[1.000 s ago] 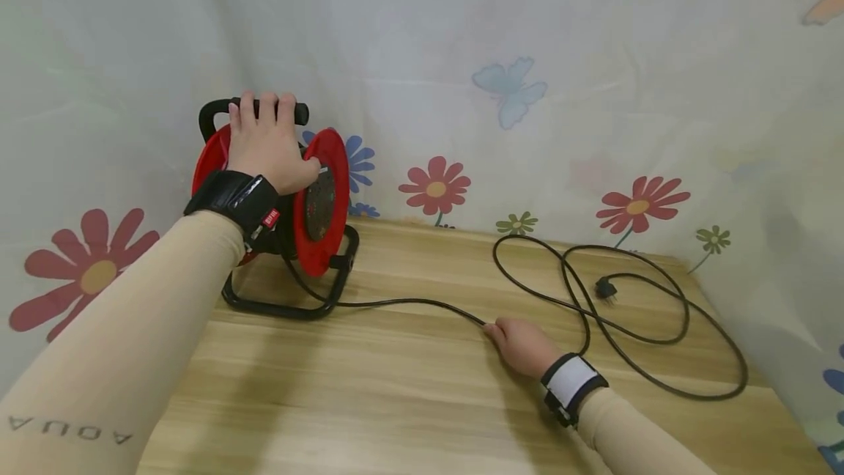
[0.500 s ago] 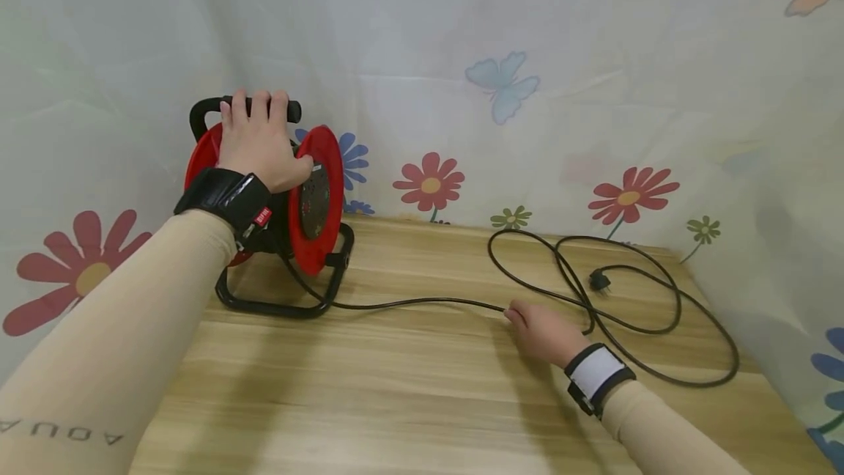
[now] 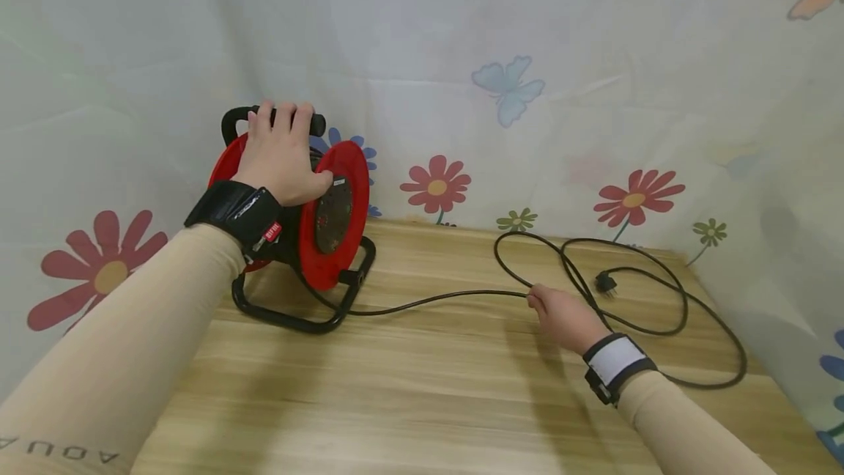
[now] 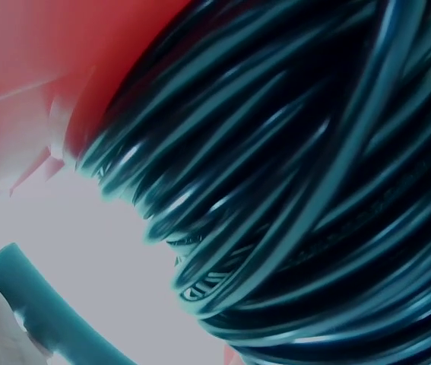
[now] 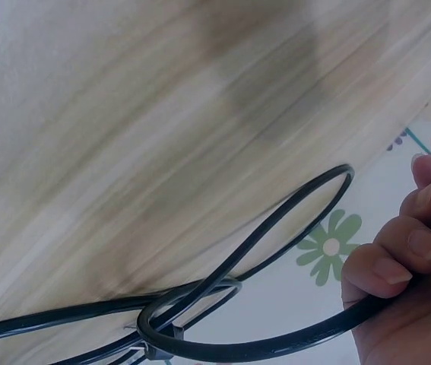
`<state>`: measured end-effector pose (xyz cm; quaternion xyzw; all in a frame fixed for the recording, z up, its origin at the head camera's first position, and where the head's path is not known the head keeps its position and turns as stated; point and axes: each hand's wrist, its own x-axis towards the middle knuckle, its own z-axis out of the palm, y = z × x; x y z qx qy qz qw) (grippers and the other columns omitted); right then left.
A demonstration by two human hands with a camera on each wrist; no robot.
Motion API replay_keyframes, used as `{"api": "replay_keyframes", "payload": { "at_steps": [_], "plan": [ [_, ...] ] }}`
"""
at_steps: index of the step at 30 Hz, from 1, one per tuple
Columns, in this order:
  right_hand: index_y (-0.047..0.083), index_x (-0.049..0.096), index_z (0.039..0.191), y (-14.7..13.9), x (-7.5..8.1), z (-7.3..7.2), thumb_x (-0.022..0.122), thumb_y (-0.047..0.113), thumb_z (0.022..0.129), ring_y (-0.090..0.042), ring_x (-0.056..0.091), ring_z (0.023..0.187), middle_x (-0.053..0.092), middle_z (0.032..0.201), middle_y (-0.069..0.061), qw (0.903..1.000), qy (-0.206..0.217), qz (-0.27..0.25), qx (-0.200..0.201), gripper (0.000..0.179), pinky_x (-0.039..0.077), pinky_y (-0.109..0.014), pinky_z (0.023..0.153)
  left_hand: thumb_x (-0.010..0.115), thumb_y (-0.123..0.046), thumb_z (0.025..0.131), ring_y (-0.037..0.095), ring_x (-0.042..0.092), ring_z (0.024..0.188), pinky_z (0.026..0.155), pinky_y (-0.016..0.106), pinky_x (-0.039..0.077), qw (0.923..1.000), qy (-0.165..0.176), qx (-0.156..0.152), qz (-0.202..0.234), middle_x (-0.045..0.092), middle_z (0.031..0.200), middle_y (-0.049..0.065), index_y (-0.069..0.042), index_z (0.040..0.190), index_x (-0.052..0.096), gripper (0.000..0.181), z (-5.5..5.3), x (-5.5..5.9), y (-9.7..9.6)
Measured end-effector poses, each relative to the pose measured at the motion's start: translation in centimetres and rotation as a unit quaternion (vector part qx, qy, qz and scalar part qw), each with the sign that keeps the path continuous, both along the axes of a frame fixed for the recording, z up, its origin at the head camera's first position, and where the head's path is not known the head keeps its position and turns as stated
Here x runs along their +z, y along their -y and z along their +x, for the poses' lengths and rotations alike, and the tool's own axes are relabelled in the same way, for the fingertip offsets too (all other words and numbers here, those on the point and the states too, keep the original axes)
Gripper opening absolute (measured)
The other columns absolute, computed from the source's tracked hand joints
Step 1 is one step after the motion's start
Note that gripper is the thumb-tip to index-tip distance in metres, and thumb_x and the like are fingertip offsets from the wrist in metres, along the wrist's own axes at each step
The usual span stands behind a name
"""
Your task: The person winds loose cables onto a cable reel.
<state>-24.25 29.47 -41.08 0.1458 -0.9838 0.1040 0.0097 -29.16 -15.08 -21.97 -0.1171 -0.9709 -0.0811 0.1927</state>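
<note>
Reel: red cable reel [image 3: 335, 215] at the far left of the desk [image 3: 422, 402], upright on its black tube frame [image 3: 290, 321]; socket face turned to the right.
Left hand: left hand [image 3: 280, 163] laid over the top of the reel, fingers hooked round the black handle [image 3: 318, 124], thumb resting on the right-hand disc.
Drum: left wrist view shows wound coils [image 4: 291, 198] packed between the red sides, one strand crossing the others at a slant.
Right hand: right hand [image 3: 570, 319] grips the black cable [image 3: 442, 297], right of centre; fingers curled round it in the right wrist view.
Cable run: from the bottom of the reel, across the frame's right bar, then in a shallow curve to the right hand.
Loops: loose loops spread at far right, crossing one another; farthest bend close to the far edge, rightmost bend just inside the right edge.
Plug: plug [image 3: 604, 283] lies inside the loops, prongs toward the near side.
Edges: flowered backdrop [image 3: 409, 35] stands along the far and right edges; left edge partly hidden by the left sleeve [image 3: 132, 343].
Room: widest stretch of bare wood is on the near side, between the two forearms; a narrower strip lies beyond the cable run, between reel and loops.
</note>
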Motion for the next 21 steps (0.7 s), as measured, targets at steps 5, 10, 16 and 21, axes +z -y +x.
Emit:
{"api": "replay_keyframes", "payload": {
  "at_steps": [5, 10, 16, 21],
  "plan": [
    [0.005, 0.058, 0.100, -0.4, 0.2, -0.3, 0.045, 0.017, 0.101, -0.012, 0.045, 0.054, 0.054, 0.066, -0.002, 1.0000, -0.002, 0.000, 0.005, 0.018, 0.040, -0.032, 0.054, 0.065, -0.033, 0.076, 0.044, 0.007, 0.136, 0.108, 0.070, 0.012, 0.9997, 0.016, -0.018, -0.006, 0.025, 0.144, 0.029, 0.000, 0.145, 0.020, 0.088, 0.4, 0.2, 0.1],
    [0.004, 0.058, 0.094, -0.6, 0.8, -0.3, 0.046, 0.015, 0.100, -0.014, 0.044, 0.055, 0.053, 0.067, -0.003, 0.9995, -0.030, -0.008, 0.010, 0.017, 0.040, -0.034, 0.054, 0.066, -0.035, 0.077, 0.044, 0.009, 0.135, 0.108, 0.067, 0.016, 0.9985, 0.022, -0.042, -0.025, 0.026, 0.143, 0.028, -0.001, 0.145, 0.019, 0.089, 0.5, 0.6, -0.3],
    [0.004, 0.060, 0.097, -0.8, 0.6, -0.3, 0.049, 0.015, 0.099, -0.013, 0.046, 0.057, 0.057, 0.072, -0.003, 0.9995, -0.029, -0.013, 0.008, 0.016, 0.041, -0.033, 0.055, 0.068, -0.035, 0.077, 0.043, 0.007, 0.135, 0.109, 0.067, 0.015, 0.9954, 0.046, -0.075, -0.038, 0.025, 0.142, 0.028, -0.001, 0.143, 0.018, 0.089, 0.6, 0.9, -1.2],
    [0.005, 0.059, 0.092, -0.9, 0.6, -0.4, 0.049, 0.016, 0.099, -0.013, 0.043, 0.054, 0.050, 0.065, -0.002, 0.9989, -0.041, -0.018, 0.016, 0.016, 0.038, -0.032, 0.053, 0.070, -0.033, 0.077, 0.043, 0.005, 0.135, 0.109, 0.068, 0.013, 0.9940, 0.055, -0.087, -0.038, 0.024, 0.144, 0.027, -0.002, 0.144, 0.020, 0.089, 0.7, 1.4, -1.5]
  ]
}}
